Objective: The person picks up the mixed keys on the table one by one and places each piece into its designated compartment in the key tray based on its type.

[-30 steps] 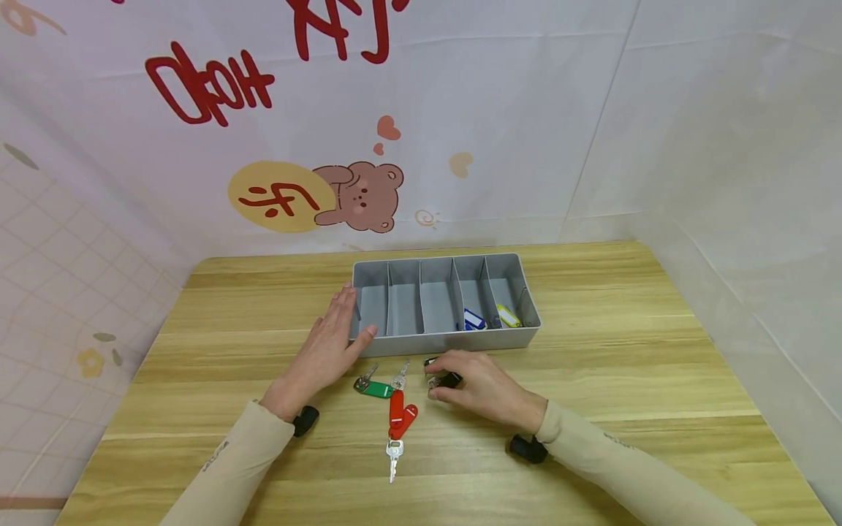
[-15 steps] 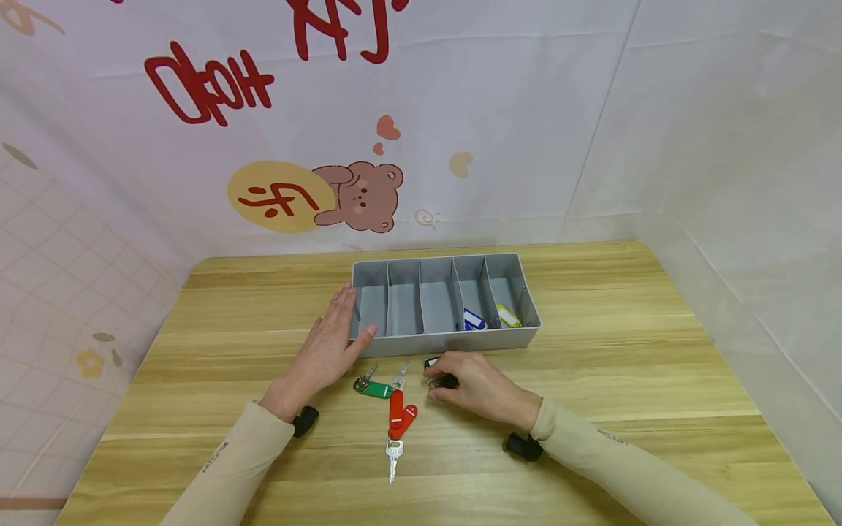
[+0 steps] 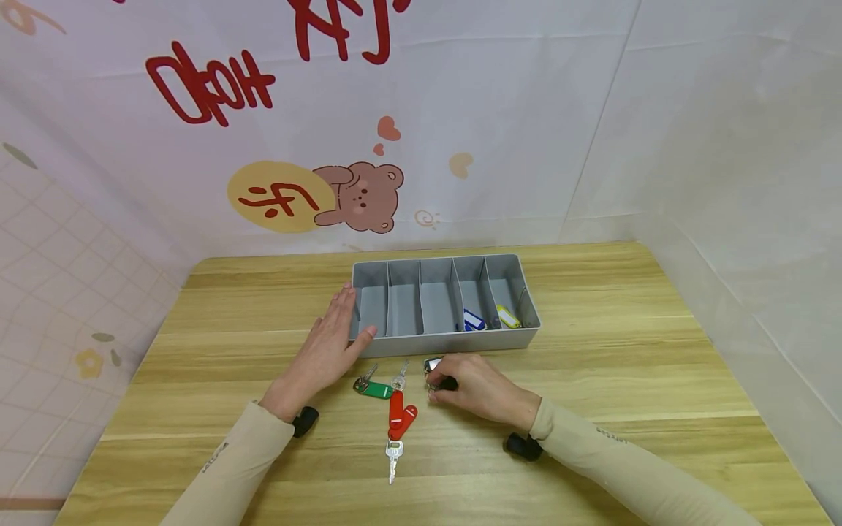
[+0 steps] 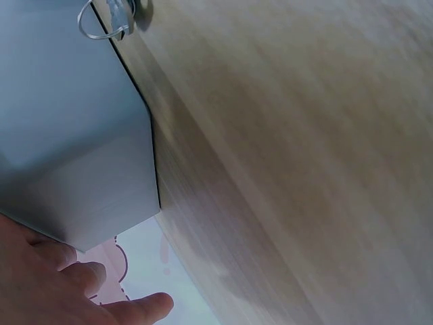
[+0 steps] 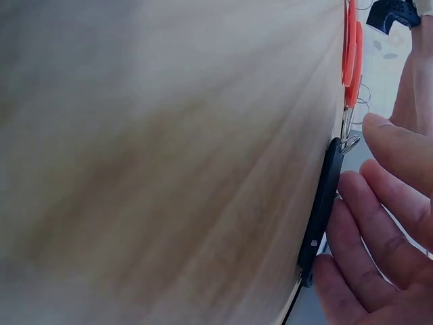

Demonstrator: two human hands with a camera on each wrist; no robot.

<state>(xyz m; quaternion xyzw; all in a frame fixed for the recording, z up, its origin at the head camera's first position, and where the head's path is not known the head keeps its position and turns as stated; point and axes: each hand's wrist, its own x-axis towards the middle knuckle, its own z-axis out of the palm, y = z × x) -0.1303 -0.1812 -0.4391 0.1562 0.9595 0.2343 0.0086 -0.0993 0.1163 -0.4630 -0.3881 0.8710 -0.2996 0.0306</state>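
My left hand [image 3: 322,349] rests over the left end of a grey divided tray [image 3: 447,340], fingers along its side and thumb over the front rim. Close in front of the tray, my right hand [image 3: 483,387] is bent over a black key tag [image 5: 321,210] lying on the table. In the right wrist view, its fingertips sit at the tag's edge, while thumb and index finger stand apart on either side of the metal ring [image 5: 349,143]. Another black-edged tag with a white label [image 3: 432,364] shows just beyond the index finger. The palm hides part of the black tag.
A green key tag [image 3: 376,390] and two overlapping red tags [image 3: 397,409] with keys [image 3: 393,456] lie between the hands. Inside the tray, blue tags [image 3: 473,319] and a yellow tag [image 3: 508,316] occupy the two right compartments. A printed cloth [image 3: 500,146] hangs behind.
My right hand has shifted slightly left, and its thumb and index finger have drawn closer together around the black tag's ring end. My left hand has stayed on the tray.
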